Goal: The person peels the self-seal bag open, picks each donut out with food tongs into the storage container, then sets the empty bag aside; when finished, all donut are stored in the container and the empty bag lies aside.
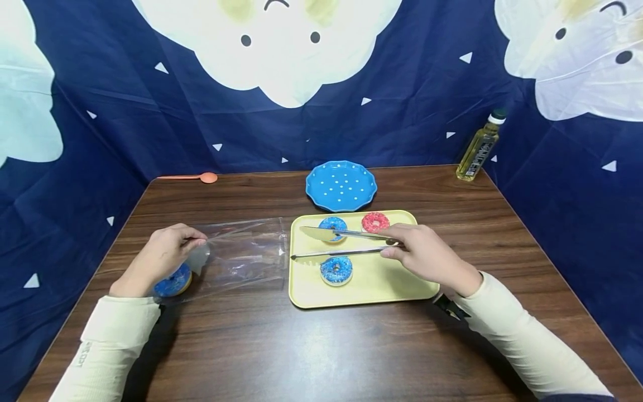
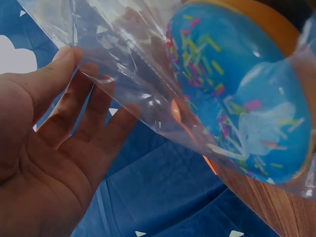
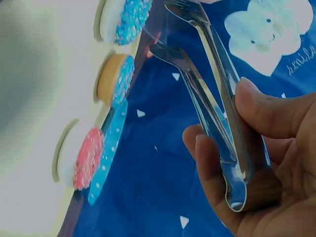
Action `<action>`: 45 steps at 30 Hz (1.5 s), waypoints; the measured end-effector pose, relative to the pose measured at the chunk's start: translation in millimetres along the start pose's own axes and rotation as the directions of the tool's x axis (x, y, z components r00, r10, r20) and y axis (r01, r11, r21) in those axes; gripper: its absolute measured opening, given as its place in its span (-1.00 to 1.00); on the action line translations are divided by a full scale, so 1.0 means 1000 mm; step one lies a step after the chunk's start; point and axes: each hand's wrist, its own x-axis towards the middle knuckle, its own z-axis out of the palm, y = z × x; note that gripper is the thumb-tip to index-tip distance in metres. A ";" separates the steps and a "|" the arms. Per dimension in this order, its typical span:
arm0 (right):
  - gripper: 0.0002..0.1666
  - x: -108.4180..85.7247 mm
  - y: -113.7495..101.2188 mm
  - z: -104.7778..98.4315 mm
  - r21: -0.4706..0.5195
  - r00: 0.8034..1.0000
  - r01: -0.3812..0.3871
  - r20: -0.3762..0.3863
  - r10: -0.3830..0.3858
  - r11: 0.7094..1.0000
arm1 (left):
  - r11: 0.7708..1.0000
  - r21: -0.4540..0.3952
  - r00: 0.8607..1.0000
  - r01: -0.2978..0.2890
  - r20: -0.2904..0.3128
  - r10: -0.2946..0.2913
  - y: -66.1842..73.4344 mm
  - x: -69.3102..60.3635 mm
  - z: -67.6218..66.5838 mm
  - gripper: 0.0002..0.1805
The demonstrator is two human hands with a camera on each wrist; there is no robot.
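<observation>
In the head view my left hand [image 1: 163, 257] pinches the edge of a clear plastic bag [image 1: 246, 251] lying out to the right. A blue-iced doughnut [image 1: 174, 281] sits inside it, partly hidden by that hand. The left wrist view shows the doughnut's sprinkles [image 2: 205, 54] through the film. My right hand [image 1: 427, 254] holds metal food tongs [image 1: 351, 251] over a yellow tray [image 1: 392, 285]. Their arms stand apart with nothing between the tips [image 3: 170, 53]. On the tray are two blue-iced doughnuts, one nearer [image 1: 336, 270] and one farther [image 1: 329, 223], and a pink one [image 1: 375, 221].
Behind the tray stands a blue polka-dot plate [image 1: 341, 190]. An orange spoon [image 1: 208, 177] lies at the table's back left. At the back right corner is an oil bottle [image 1: 479, 149]. Dark blue cloth [image 1: 281, 134] hangs around the wooden table [image 1: 241, 357].
</observation>
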 end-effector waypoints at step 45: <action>-0.59 0.121 -0.051 0.084 0.030 0.968 0.206 0.140 -0.208 0.978 | 1.000 -0.010 0.999 0.029 0.030 -0.029 0.003 0.003 0.001 -0.90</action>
